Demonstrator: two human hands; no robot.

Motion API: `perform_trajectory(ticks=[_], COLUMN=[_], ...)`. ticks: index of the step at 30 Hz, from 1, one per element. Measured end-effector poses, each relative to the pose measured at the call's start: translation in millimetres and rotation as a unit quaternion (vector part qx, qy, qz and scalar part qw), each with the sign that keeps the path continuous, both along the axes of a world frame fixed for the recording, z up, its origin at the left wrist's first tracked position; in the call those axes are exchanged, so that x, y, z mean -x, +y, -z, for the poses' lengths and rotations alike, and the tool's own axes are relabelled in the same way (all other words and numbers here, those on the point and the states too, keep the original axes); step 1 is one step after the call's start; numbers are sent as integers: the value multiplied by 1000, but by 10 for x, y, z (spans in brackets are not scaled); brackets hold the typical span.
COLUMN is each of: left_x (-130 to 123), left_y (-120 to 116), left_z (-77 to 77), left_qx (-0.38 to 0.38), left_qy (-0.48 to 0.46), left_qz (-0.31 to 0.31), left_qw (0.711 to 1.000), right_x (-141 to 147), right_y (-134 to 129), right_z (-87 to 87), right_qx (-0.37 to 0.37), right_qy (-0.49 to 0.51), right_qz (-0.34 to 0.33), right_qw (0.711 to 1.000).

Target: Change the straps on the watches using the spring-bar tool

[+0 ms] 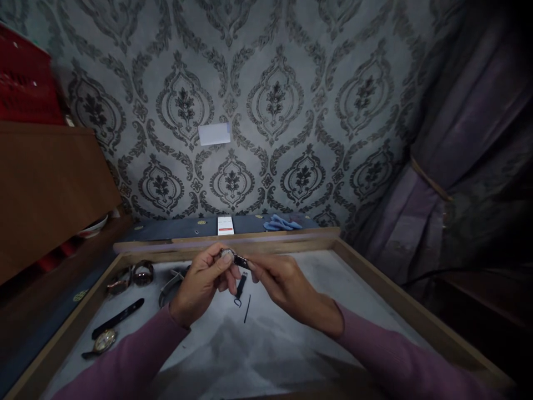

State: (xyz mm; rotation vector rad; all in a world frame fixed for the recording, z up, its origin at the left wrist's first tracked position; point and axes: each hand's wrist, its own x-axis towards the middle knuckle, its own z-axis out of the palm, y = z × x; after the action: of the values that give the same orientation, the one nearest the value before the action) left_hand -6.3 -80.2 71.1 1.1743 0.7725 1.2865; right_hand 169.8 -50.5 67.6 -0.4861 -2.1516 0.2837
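Between my two hands, above the middle of a shallow wooden-framed tray, is a small watch (227,254) with a short dark strap (240,261). My left hand (202,281) pinches the watch case between thumb and fingers. My right hand (291,286) is closed on the strap's free end, its thumb and forefinger pressed together. Just below the fingers, a loose dark strap piece (241,285) with a buckle lies on the white tray surface. Beside it rests a thin dark stick-like tool (247,309).
At the tray's left lie a gold-cased watch (104,340) with a black strap, two round watches, one of them dark (143,273), and a grey strap (169,290). Behind the wooden rim (233,242) are a phone (225,225) and a blue cloth (282,223). A brown cabinet (50,194) stands left.
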Motion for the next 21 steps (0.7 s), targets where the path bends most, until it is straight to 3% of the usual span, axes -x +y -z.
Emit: perform_trajectory(ticks=[7, 21], left_x=[1, -6], left_y=[-8, -16], left_z=[-3, -13], left_qx=[2, 5], left_qy=[-3, -8], left_qz=[-1, -13], left_qw=[1000, 1000], right_x=[-13, -6], right_y=[-9, -44], right_z=[-26, -46], right_qx=[74, 113], right_qy=[-21, -10], right_qz=[-1, -7], right_qw=[997, 994])
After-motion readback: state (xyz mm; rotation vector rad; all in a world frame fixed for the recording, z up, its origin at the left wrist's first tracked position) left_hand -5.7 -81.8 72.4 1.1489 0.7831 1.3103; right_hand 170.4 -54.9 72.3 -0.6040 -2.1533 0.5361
